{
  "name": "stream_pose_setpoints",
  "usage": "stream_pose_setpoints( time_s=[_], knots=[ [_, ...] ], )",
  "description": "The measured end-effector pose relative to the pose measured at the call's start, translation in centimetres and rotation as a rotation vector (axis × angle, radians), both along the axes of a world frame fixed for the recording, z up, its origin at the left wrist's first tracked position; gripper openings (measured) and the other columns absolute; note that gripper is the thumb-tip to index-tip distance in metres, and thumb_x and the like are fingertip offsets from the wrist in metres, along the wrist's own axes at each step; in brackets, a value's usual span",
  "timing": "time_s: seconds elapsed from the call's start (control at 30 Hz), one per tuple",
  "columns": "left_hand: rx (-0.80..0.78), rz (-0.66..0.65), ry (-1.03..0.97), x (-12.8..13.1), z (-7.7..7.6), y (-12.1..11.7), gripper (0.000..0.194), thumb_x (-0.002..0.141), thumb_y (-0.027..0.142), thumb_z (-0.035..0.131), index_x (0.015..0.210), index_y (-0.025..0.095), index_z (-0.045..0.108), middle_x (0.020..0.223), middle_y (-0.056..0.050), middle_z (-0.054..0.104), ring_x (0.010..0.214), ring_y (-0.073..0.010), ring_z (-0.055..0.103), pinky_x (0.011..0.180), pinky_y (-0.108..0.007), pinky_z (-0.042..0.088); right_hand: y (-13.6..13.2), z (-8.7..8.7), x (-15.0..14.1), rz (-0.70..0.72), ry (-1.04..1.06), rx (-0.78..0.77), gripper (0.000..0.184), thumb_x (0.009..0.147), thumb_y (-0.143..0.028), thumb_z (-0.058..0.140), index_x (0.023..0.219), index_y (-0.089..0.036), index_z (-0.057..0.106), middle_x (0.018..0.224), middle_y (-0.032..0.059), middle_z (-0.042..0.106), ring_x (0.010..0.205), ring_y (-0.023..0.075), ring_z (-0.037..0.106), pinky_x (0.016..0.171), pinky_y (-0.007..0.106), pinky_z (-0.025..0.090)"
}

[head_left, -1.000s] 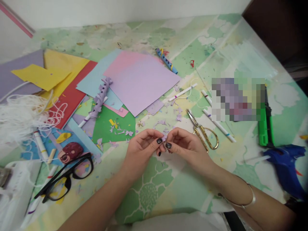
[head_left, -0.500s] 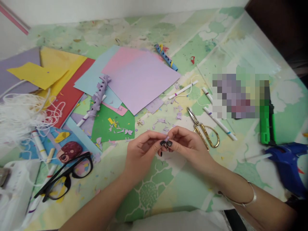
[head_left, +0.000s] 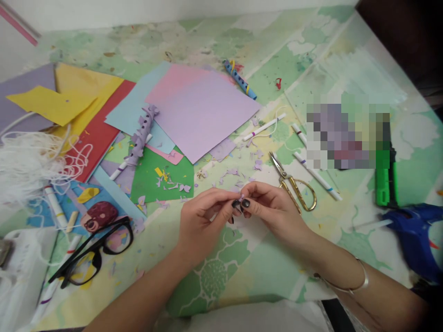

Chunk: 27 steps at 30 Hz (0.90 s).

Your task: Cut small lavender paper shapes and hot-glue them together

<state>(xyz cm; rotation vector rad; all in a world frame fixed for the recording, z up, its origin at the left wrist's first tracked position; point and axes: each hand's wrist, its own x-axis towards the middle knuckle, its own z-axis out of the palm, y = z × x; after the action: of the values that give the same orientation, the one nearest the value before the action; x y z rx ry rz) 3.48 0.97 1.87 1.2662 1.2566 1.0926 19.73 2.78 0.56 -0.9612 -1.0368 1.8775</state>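
My left hand point(head_left: 202, 221) and my right hand point(head_left: 275, 210) meet fingertip to fingertip above the table. Pinched between them is a small piece of purple paper point(head_left: 242, 196), mostly hidden by the fingers and dark nails. Gold-handled scissors point(head_left: 293, 184) lie just right of my right hand, blades slightly apart. Small purple paper scraps point(head_left: 231, 173) are scattered beyond my fingers. A green sheet point(head_left: 162, 168) with yellow and purple bits on it lies to the upper left of my left hand. Farther up rests a large lilac sheet point(head_left: 204, 110).
Left are white string point(head_left: 27, 157), black glasses point(head_left: 100, 251) and a white box-like object point(head_left: 20, 267). A purple paper-wrapped roll point(head_left: 141, 133) and a blue one point(head_left: 240, 79) lie farther back. White markers point(head_left: 318, 177), a green cutter point(head_left: 382, 184) and a blue glue gun point(head_left: 411, 240) are right.
My fingertips have shifted slightly against each other, still pinching the purple paper piece. The view has moved a little; the things on the table lie as before.
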Motion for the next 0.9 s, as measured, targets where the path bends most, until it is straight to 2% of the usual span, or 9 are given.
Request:
stream_pose_setpoints(
  time_s=[0.3,0.63,0.9],
  knots=[
    [-0.043,0.031,-0.021,0.18,0.05,-0.08,0.014,0.080,0.011,0.066,0.084,0.021,0.074,0.077,-0.001,0.070,0.058,-0.0095,0.065,0.054,-0.020,0.055,0.04,0.62,-0.34,-0.014,-0.065,-0.016,0.017,0.083,-0.031,0.067,0.080,-0.018,0.057,0.067,-0.0027,0.054,0.063,0.0098,0.050,0.063,0.025,0.043],
    [-0.069,0.076,-0.070,0.50,0.48,0.29,0.014,0.076,0.008,0.066,0.078,0.019,0.075,0.069,0.000,0.070,0.053,-0.0101,0.065,0.053,-0.021,0.057,-0.04,0.53,-0.51,-0.008,-0.090,-0.026,0.015,0.084,-0.031,0.063,0.080,-0.018,0.055,0.068,-0.0017,0.054,0.064,0.0106,0.048,0.063,0.026,0.041],
    [-0.089,0.056,-0.073,0.52,0.35,0.11,0.011,0.072,0.010,0.071,0.079,0.018,0.075,0.074,-0.002,0.073,0.057,-0.0120,0.068,0.058,-0.022,0.059,-0.04,0.59,-0.68,-0.024,-0.154,0.006,0.010,0.082,-0.025,0.059,0.076,-0.018,0.054,0.064,-0.0032,0.052,0.060,0.0095,0.047,0.058,0.024,0.039]
  ],
)
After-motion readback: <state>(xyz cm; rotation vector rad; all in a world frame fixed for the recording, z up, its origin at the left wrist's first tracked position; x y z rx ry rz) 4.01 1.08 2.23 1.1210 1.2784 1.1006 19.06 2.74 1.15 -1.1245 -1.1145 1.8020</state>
